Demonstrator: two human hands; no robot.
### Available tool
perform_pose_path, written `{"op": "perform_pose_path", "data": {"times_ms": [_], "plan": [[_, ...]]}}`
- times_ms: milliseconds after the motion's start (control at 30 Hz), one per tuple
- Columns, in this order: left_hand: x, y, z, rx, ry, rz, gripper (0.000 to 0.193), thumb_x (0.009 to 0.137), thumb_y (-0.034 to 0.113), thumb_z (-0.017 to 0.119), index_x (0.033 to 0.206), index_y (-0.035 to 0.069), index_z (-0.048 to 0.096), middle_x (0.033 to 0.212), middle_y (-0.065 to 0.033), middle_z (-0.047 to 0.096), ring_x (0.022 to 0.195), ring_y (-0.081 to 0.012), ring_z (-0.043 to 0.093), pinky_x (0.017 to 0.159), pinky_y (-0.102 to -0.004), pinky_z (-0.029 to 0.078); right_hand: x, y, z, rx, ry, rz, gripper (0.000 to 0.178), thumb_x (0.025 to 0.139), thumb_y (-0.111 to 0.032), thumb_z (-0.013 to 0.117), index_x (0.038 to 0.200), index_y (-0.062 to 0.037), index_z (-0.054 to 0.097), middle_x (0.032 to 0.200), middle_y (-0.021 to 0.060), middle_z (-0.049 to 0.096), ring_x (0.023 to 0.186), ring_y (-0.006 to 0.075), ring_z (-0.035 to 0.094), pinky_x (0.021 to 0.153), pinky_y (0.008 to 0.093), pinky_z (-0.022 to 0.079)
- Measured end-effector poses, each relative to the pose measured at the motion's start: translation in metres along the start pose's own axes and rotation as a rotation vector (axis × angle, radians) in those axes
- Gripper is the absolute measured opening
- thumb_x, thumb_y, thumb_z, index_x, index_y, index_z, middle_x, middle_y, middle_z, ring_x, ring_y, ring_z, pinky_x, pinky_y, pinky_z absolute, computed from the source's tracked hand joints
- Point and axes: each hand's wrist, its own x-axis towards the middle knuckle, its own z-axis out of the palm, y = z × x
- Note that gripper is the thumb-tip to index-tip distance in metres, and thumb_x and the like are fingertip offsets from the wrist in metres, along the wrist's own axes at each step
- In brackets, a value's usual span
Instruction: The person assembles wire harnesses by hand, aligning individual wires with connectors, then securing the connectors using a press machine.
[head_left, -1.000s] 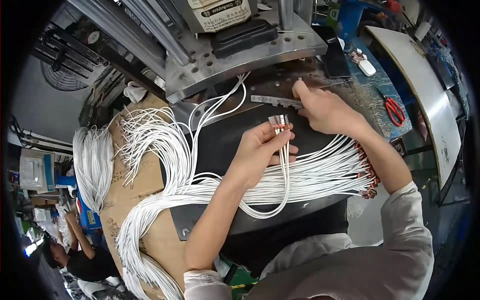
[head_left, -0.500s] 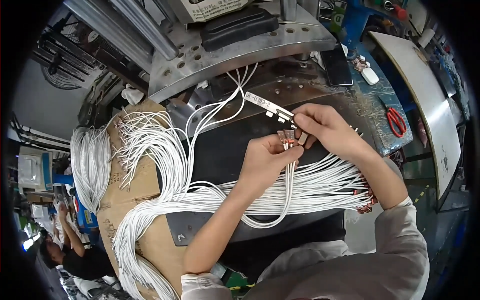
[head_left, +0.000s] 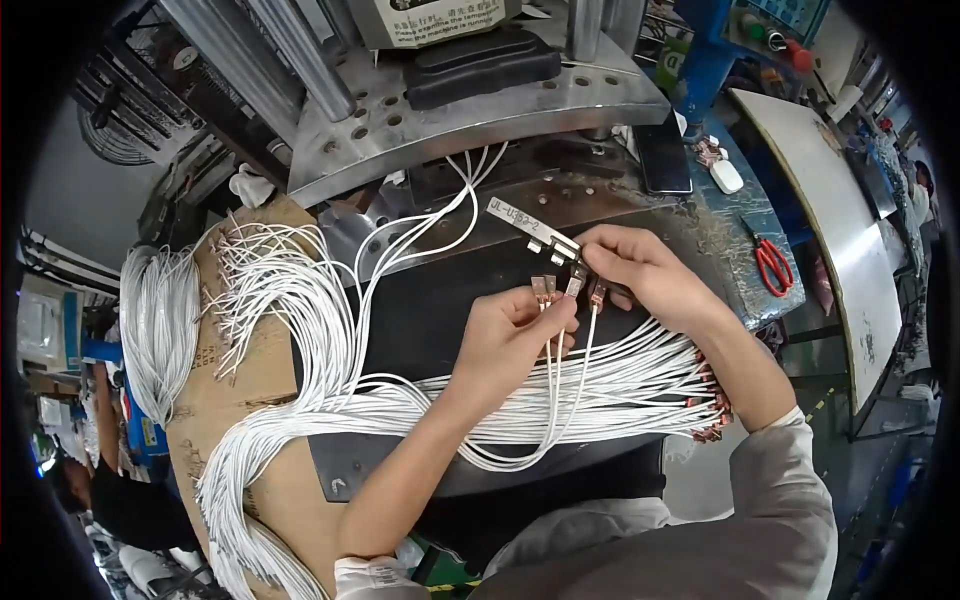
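Note:
My left hand (head_left: pixel 515 340) is closed on several white cables (head_left: pixel 552 370), pinching them just below their flat brownish connector ends (head_left: pixel 543 288), which stick up past the fingertips. In my right hand (head_left: pixel 645 275) is the near end of a metal strip (head_left: pixel 530 226) with small block-like tabs along its lower edge. One cable end with a reddish connector (head_left: pixel 598 294) hangs apart from the others, against my right fingertips; how it is gripped is partly hidden. Between the two hands a single connector (head_left: pixel 575 286) rises by my left thumb, close under the strip.
A thick bundle of white cables (head_left: pixel 400 408) crosses the dark work surface below my hands. Ahead stands a press with a steel plate (head_left: pixel 480 125). More cables lie on cardboard (head_left: pixel 270 480) at left. Red-handled scissors (head_left: pixel 772 265) and a dark phone (head_left: pixel 662 158) lie at right.
One cable end has parted from the group in my left hand and now sits by my right fingertips. My left hand has shifted slightly left and down, away from the strip.

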Motion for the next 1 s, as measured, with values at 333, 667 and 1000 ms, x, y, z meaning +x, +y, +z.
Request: {"op": "perform_pose_path", "data": {"times_ms": [333,667,1000], "plan": [[-0.001,0.001,0.004,0.019,0.02,0.031,0.021,0.097,0.017,0.065,0.105,-0.002,0.067,0.088,-0.0068,0.069,0.074,-0.01,0.065,0.067,-0.0235,0.056,-0.001,-0.003,-0.006,-0.05,-0.044,-0.06,0.023,0.092,-0.009,0.068,0.11,0.0035,0.062,0.09,0.0037,0.067,0.071,0.004,0.057,0.061,0.0185,0.044],[-0.002,-0.002,0.001,0.059,-0.039,0.012,0.023,0.097,0.019,0.066,0.099,-0.003,0.069,0.083,-0.0035,0.066,0.069,-0.0073,0.061,0.063,-0.0218,0.054,0.0,0.007,-0.008,-0.106,-0.129,-0.112,0.028,0.086,-0.002,0.072,0.111,0.0049,0.062,0.094,0.0064,0.07,0.08,0.0066,0.063,0.07,0.0211,0.05],[-0.005,0.008,0.001,0.0,0.01,-0.034,0.023,0.096,0.019,0.066,0.096,-0.003,0.071,0.082,-0.0032,0.065,0.07,-0.0067,0.061,0.059,-0.0235,0.057,0.003,-0.003,-0.017,-0.115,-0.024,-0.01,0.032,0.081,-0.003,0.079,0.109,0.0044,0.065,0.09,0.0065,0.072,0.081,0.008,0.066,0.07,0.0218,0.052]]}}
